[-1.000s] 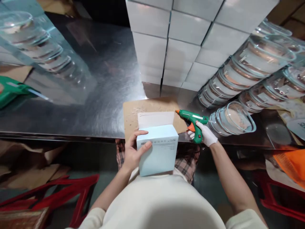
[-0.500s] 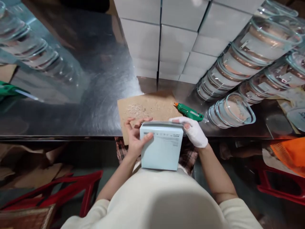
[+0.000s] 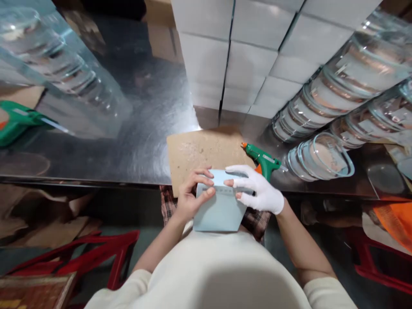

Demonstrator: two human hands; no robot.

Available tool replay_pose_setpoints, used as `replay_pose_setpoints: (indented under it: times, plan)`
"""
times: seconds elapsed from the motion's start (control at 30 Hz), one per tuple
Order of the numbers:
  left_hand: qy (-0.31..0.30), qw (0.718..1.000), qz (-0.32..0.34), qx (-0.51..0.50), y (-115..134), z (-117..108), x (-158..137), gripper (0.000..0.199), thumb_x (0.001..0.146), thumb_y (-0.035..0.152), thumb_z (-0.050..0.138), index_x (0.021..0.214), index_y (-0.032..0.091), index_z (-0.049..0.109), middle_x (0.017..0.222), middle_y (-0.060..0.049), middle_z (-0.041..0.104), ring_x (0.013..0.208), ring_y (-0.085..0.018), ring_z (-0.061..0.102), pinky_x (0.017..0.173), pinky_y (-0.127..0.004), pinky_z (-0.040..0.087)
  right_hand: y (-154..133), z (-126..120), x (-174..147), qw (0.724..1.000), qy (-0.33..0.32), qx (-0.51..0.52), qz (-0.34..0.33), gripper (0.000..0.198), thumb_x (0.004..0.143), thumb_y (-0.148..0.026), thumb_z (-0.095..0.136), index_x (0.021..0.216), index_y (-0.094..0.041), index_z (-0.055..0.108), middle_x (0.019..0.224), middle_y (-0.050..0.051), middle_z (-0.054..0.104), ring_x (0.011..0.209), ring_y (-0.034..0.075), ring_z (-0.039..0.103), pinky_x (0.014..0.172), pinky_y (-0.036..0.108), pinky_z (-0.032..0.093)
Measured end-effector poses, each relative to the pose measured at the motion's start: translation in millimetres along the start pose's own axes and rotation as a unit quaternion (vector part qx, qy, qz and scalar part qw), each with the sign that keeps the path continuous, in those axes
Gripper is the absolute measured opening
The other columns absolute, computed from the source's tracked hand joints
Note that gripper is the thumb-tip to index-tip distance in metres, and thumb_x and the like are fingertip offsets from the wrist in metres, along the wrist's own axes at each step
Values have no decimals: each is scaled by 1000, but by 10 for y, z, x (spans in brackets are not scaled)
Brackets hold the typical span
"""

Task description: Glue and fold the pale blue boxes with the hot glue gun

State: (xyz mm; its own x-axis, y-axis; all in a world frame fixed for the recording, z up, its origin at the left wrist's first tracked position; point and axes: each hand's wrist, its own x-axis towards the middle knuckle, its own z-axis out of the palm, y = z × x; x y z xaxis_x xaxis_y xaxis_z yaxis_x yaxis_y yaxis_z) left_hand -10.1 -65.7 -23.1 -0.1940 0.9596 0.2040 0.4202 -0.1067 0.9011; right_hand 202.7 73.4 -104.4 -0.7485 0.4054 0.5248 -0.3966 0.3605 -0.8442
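A pale blue box (image 3: 220, 210) rests against my body at the front edge of the steel table (image 3: 135, 128). My left hand (image 3: 189, 195), bare, grips the box's left side with fingers over its top flap. My right hand (image 3: 257, 191), in a white glove, presses flat on the top flap from the right. A green glue gun (image 3: 262, 159) with an orange tip lies on the table just behind my right hand, beside a brown cardboard sheet (image 3: 202, 150).
A wall of stacked white boxes (image 3: 257, 56) stands at the back. Rows of nested glass bowls (image 3: 337, 98) lie to the right, and more glassware (image 3: 48, 73) to the left. Another green glue gun (image 3: 16, 122) is at far left. Red stools (image 3: 80, 262) stand below.
My right hand set the glue gun down on the table and moved onto the box. The box's flap, open a second ago, is now folded down under both hands.
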Motion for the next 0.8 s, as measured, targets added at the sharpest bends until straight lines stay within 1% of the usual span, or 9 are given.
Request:
replay_pose_setpoints:
  times: [0.17, 0.23, 0.33, 0.43, 0.5, 0.53, 0.67, 0.73, 0.8]
  plan:
    - [61, 998, -20, -4, 40, 61, 21, 9, 100, 16, 72, 104, 21, 67, 115, -1, 69, 132, -11, 67, 115, -21, 50, -7, 241, -72, 979, 198, 38, 40, 32, 113, -50, 66, 133, -26, 63, 154, 14, 50, 131, 25, 65, 109, 41, 56]
    - [93, 995, -24, -10, 19, 92, 51, 8, 99, 16, 74, 101, 22, 68, 112, -1, 70, 128, -12, 69, 112, -21, 52, -1, 337, -58, 959, 280, -8, 47, 22, 117, -45, 58, 124, -26, 65, 146, 11, 51, 127, 24, 65, 108, 42, 55]
    - [117, 991, -54, -32, -85, 64, 63, 12, 100, 22, 74, 111, 27, 71, 120, -3, 73, 131, -15, 69, 113, -24, 53, 0, 369, 13, 947, 314, -51, 43, 11, 116, -32, 56, 119, -26, 64, 143, 9, 49, 123, 21, 64, 108, 39, 53]
    - [33, 994, -85, -66, -225, -69, -21, 82, 95, 53, 81, 166, 46, 39, 166, -11, 49, 156, -24, 50, 120, -38, 51, 43, 253, 173, 936, 342, -62, 48, 9, 115, -28, 58, 120, -28, 65, 143, 6, 51, 127, 17, 62, 110, 32, 51]
    - [-44, 985, -159, -50, -250, -168, -95, 118, 87, 67, 84, 176, 47, 10, 178, -14, 29, 162, -30, 41, 122, -45, 49, 115, 129, 338, 919, 381, -78, 66, 11, 116, -32, 58, 123, -29, 66, 142, 5, 55, 132, 17, 59, 113, 30, 48]
    - [-51, 978, -200, -32, -220, -212, -111, 119, 86, 67, 85, 176, 45, 10, 178, -15, 29, 160, -31, 43, 122, -45, 50, 161, 64, 427, 914, 392, -74, 79, 17, 118, -38, 57, 129, -30, 66, 144, 6, 56, 136, 18, 58, 116, 32, 47]
    - [90, 945, -311, -46, 235, -409, 245, 120, 73, 61, 95, 168, 31, 28, 162, -16, 51, 131, -26, 67, 105, -31, 61, 314, -151, 619, 920, 371, 96, 77, 82, 111, -82, 41, 172, -28, 36, 177, 18, 25, 151, 30, 52, 119, 45, 53]
    - [192, 917, -338, -85, 611, -560, 758, 137, 42, 64, 106, 158, 22, 46, 147, -17, 64, 115, -27, 73, 81, -22, 64, 323, -205, 509, 923, 366, 99, 69, 79, 114, -77, 40, 177, -30, 28, 180, 15, 17, 155, 30, 48, 115, 43, 57]
    - [277, 920, -267, -76, 1004, -725, 1466, 143, 12, 54, 108, 143, 20, 62, 141, -12, 70, 117, -30, 72, 70, -16, 59, 298, -208, 270, 920, 380, 0, 97, 57, 121, -57, 42, 173, -36, 36, 175, 10, 32, 153, 27, 50, 119, 44, 55]
